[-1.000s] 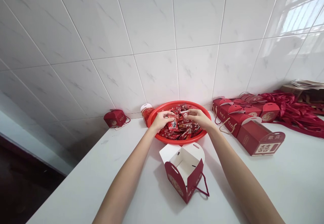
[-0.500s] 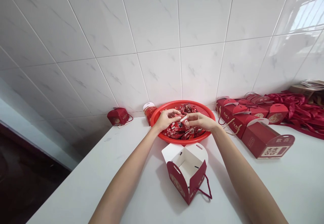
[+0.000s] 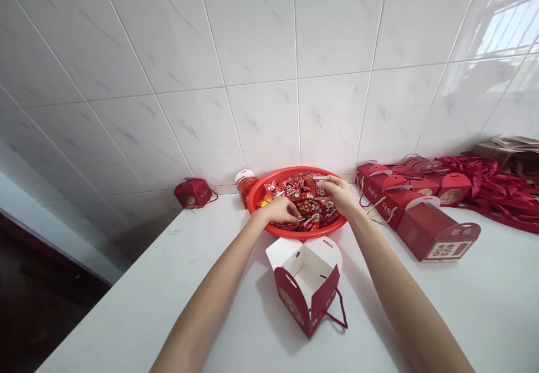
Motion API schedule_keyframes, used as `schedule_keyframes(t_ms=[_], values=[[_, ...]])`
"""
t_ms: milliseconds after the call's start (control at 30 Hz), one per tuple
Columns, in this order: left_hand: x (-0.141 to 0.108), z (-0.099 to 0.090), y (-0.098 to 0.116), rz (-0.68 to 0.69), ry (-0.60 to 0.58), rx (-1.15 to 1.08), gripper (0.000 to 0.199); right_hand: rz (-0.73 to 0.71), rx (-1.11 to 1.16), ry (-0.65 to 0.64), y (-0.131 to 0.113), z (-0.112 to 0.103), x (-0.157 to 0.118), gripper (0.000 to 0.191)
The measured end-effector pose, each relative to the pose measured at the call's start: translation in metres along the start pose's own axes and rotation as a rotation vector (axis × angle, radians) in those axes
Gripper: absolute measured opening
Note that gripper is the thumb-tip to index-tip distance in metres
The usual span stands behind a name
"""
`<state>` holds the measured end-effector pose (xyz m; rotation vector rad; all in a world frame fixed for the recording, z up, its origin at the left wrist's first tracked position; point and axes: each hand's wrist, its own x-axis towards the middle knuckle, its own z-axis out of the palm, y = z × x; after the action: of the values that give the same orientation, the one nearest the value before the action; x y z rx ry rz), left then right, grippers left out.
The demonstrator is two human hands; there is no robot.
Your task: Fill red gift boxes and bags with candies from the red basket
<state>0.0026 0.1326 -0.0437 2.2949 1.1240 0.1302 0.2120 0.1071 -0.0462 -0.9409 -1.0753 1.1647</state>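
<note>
A red plastic basket (image 3: pixel 254 192) full of red wrapped packets (image 3: pixel 304 207) stands against the tiled wall. Over its left front part, my left hand (image 3: pixel 282 211) is closed with its fingertips down among the packets; what they hold, if anything, is hidden. At the basket's right side, my right hand (image 3: pixel 338 192) pinches a red packet with a white dotted edge (image 3: pixel 316 184). In front of the basket stands an open red box (image 3: pixel 310 289) with a white inside and a dark red cord handle; nothing shows inside it.
A small closed red box (image 3: pixel 192 193) sits at the table's left back corner. Another red box (image 3: pixel 246 186) touches the basket's left side. Several red boxes (image 3: pixel 435 232) and a heap of red ribbon (image 3: pixel 492 187) lie at the right.
My hands were together over the basket's middle at one packet. Now they are apart, the left lower among the packets, the right by the right rim. The view has shifted slightly.
</note>
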Motion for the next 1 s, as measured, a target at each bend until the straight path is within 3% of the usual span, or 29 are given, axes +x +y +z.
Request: schedule_keyframes(t_ms=[100,200,333,567,667,733,900,1000], values=[[-0.003,-0.001,0.005,-0.077,-0.019,0.084,0.022,-0.006,-0.02,0.0,-0.001,0.0,-0.001,0.027],[-0.005,-0.002,0.007,-0.122,-0.03,0.185,0.04,-0.011,-0.048,-0.015,-0.003,0.002,-0.002,0.027],[-0.004,-0.003,0.003,-0.063,-0.014,0.169,0.055,0.017,-0.081,-0.018,-0.005,0.002,-0.002,0.028],[0.0,-0.004,-0.004,0.13,-0.137,-0.049,0.046,0.004,-0.088,-0.038,-0.003,0.0,-0.001,0.029],[0.001,-0.004,-0.005,0.133,-0.132,-0.109,0.039,0.018,-0.07,-0.035,-0.003,0.0,0.0,0.029],[0.002,-0.004,-0.005,0.144,-0.062,-0.155,0.032,0.008,-0.049,-0.034,-0.002,-0.001,0.0,0.029],[0.005,-0.003,-0.01,0.198,0.246,-0.294,0.033,-0.009,0.018,0.001,0.0,-0.001,0.002,0.032],[0.007,-0.001,-0.015,0.182,0.324,-0.374,0.029,0.002,0.02,-0.005,0.0,0.0,0.001,0.032]])
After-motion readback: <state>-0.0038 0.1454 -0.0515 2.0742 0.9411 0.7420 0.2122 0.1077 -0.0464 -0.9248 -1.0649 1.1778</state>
